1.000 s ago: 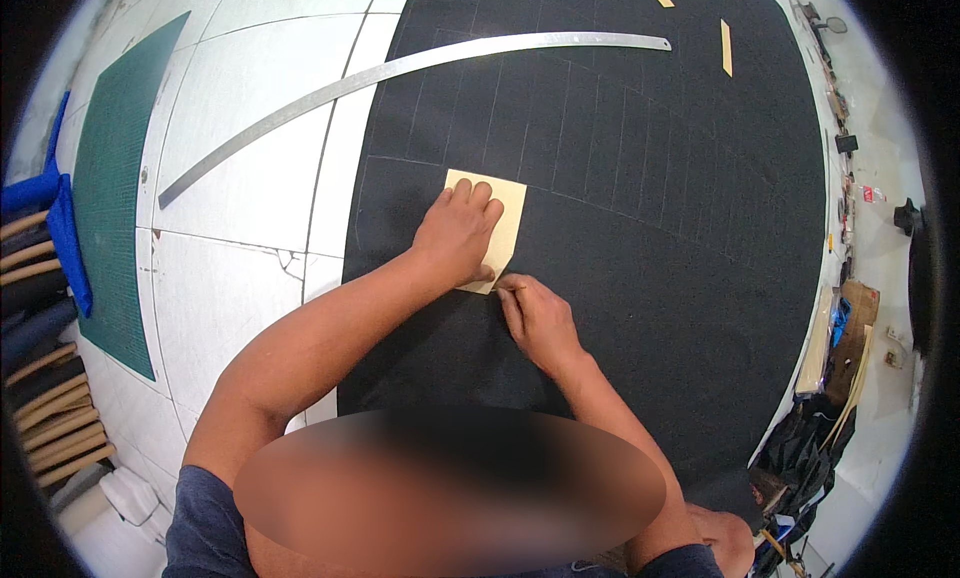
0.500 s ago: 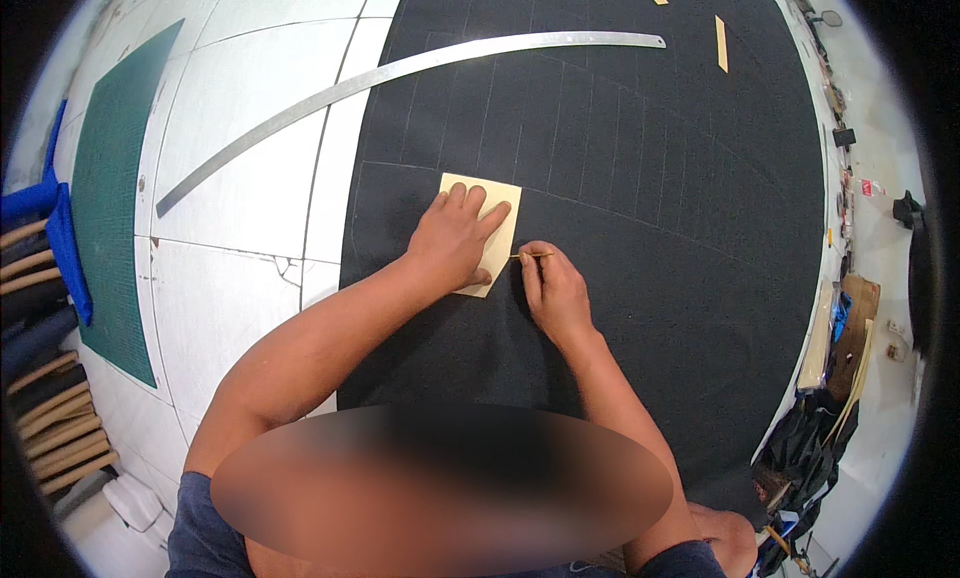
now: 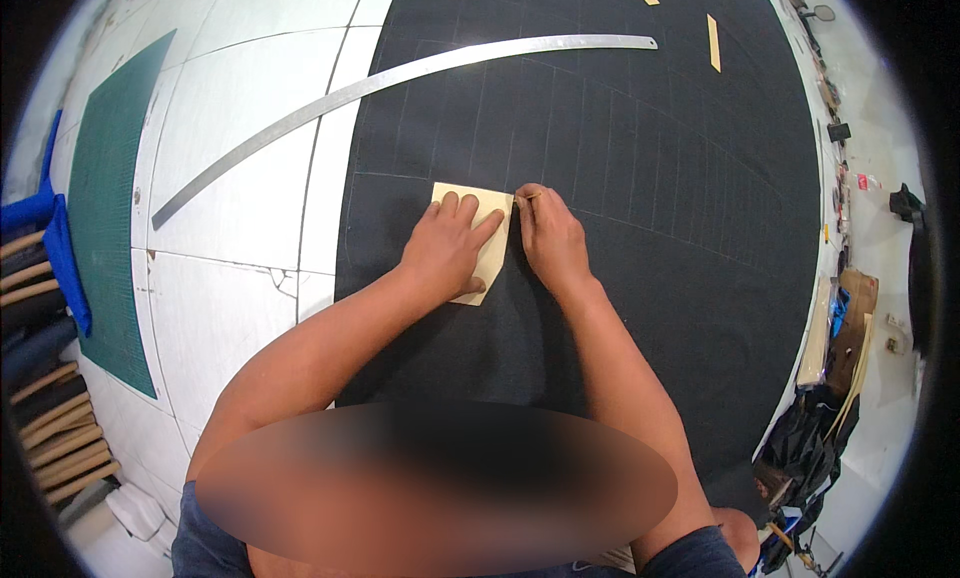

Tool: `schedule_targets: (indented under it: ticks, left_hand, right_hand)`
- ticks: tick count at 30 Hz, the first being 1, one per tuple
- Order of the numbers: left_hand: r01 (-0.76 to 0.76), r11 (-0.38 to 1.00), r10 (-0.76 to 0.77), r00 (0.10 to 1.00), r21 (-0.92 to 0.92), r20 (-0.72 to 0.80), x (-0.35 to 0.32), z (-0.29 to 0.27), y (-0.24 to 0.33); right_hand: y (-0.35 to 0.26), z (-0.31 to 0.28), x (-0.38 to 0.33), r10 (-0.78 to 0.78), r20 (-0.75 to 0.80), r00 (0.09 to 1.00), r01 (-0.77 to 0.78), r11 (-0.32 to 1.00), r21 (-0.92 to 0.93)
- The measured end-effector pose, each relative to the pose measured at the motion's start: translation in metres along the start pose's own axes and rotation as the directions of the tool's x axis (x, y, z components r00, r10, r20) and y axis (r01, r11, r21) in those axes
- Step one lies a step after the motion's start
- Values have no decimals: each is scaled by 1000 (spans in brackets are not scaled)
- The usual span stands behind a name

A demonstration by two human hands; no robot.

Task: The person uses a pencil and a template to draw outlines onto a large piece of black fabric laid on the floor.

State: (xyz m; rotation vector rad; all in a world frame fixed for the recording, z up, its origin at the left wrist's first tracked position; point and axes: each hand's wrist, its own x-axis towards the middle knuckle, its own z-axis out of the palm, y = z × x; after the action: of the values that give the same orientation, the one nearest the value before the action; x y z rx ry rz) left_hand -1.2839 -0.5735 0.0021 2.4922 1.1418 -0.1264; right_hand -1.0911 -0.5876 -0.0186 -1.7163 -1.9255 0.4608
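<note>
Reference part: the cream card template, lying flat on the black fabric. All positions below are given from this card.

Left hand: on the card, fingers spread and laid flat, thumb near the card's lower end. It bears down on the card without gripping it.

Right hand: just right of the card's upper right corner. Thumb and fingers are closed in a pinch on a thin stick-like tool. The tool's tip lies at that corner; whether it touches the card's edge or the fabric cannot be told.

Surroundings: a steel ruler lies beyond the card, partly over fine pale lines on the fabric. A cream strip lies farther out to the upper right. A green cutting mat lies well to the left.

Recommended handling:
1. Press evenly through the spread fingers so that the card cannot pivot.
2. Hold left fingertips back from the right edge.
3. Guide the tip close against that edge, using light, steady pressure to avoid dragging the fabric.
</note>
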Motion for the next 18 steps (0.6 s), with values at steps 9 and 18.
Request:
schedule_targets:
  ticks: [9, 18]
  left_hand:
    - [2, 1000, -2, 1000, 3, -5, 0, 1, -1]
    - [7, 998, -8, 1000, -58, -24, -7, 1, -4]
  right_hand:
    - [0, 3, -1, 4, -37, 999, -3, 1000, 7]
    - [-10, -23, -56, 66, 91, 994, -78, 988, 130]
